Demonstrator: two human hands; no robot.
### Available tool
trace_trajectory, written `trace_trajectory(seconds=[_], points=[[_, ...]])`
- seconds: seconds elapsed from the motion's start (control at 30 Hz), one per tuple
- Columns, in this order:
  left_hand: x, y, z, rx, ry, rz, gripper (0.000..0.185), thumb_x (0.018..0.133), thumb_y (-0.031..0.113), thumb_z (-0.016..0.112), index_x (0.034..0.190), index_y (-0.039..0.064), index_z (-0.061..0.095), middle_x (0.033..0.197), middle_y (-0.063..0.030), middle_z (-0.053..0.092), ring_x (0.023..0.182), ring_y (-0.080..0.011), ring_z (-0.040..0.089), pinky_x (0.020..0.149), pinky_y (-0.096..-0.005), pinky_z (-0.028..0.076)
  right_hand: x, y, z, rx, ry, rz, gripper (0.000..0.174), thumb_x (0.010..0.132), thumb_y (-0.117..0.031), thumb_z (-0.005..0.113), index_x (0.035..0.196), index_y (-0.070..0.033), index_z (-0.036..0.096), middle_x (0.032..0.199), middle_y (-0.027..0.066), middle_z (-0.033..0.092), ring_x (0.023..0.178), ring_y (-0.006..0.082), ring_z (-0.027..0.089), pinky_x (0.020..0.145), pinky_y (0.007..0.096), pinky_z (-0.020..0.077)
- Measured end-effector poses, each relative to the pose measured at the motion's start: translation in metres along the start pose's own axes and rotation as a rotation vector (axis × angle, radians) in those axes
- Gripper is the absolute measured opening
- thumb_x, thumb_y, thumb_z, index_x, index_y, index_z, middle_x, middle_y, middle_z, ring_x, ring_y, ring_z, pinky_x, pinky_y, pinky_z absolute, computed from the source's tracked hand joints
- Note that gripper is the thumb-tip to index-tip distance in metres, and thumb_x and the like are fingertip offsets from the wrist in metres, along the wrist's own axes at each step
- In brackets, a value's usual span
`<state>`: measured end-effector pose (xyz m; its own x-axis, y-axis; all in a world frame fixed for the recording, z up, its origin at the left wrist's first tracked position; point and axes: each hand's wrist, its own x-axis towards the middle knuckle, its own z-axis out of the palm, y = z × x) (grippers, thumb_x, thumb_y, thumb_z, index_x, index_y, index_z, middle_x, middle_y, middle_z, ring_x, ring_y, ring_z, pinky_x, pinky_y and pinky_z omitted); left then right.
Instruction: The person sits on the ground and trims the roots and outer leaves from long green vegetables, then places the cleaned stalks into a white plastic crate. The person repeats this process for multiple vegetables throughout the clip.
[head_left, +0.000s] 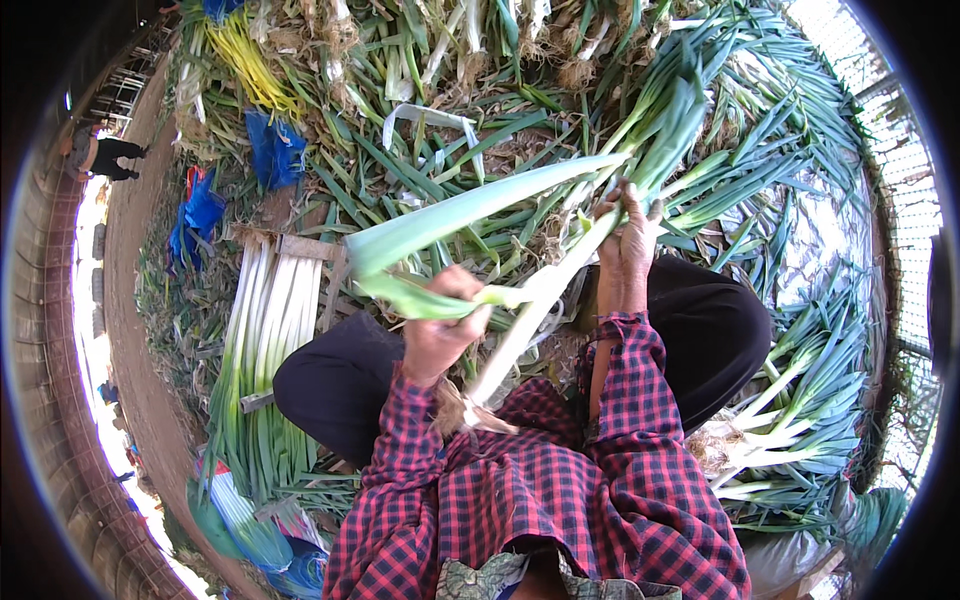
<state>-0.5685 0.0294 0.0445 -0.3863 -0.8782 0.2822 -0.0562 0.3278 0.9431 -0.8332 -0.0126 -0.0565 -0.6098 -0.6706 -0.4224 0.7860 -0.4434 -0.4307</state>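
A long leek slants across my lap, its white shank and dry root end low, its green leaves towards the upper right. My right hand is closed around the leek where the leaves begin. Pinched in my left hand, slightly blurred, is an outer leaf that is partly pulled from the shank and folded over. On the left, several clean white leeks lie side by side in a wooden frame.
Leeks with roots are heaped ahead, more leafy leeks lie right. Loose leaf scraps cover the ground. Blue plastic and yellow strips are upper left. A person stands far left. Wire mesh borders the right.
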Motion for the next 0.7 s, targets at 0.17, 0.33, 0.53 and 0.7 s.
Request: trace_trajectory(seconds=[0.17,0.33,0.53,0.7], points=[[-0.021,0.028,-0.044,-0.306,0.208,-0.037,0.022,0.08,-0.007,0.065,0.093,0.006,0.053,0.089,-0.0054,0.058,0.083,-0.0164,0.061,0.077,-0.0314,0.053,0.008,-0.043,0.012,0.112,0.059,-0.247,0.047,0.093,-0.001,0.068,0.126,-0.014,0.038,0.099,0.0094,0.065,0.073,0.0145,0.062,0.051,0.0255,0.0511],[-0.029,-0.027,-0.119,-0.368,0.756,-0.097,0.023,0.088,-0.002,0.065,0.109,0.004,0.058,0.105,-0.0067,0.06,0.098,-0.0189,0.061,0.091,-0.0409,0.053,-0.002,-0.064,0.023,0.253,0.054,-0.332,0.022,0.096,-0.014,0.07,0.1,-0.008,0.05,0.084,-0.0002,0.054,0.061,0.0079,0.048,0.046,0.0212,0.0389],[-0.048,-0.143,-0.165,0.482,0.471,-0.828,0.042,0.083,0.02,0.077,0.115,-0.001,0.061,0.1,-0.0176,0.071,0.096,-0.0316,0.069,0.088,-0.0458,0.054,-0.022,-0.091,0.038,0.117,0.009,-0.537,0.025,0.1,-0.021,0.066,0.11,-0.009,0.045,0.094,0.0034,0.052,0.062,0.0078,0.048,0.045,0.0207,0.0403],[0.012,-0.072,-0.088,0.624,0.189,-0.548,0.071,0.085,0.043,0.075,0.141,0.007,0.051,0.137,-0.0197,0.059,0.112,-0.0314,0.066,0.095,-0.0433,0.056,-0.037,-0.07,0.05,0.05,-0.229,-0.399,0.038,0.099,-0.02,0.066,0.13,-0.011,0.046,0.1,0.0041,0.057,0.067,0.0086,0.047,0.054,0.0231,0.0421]])
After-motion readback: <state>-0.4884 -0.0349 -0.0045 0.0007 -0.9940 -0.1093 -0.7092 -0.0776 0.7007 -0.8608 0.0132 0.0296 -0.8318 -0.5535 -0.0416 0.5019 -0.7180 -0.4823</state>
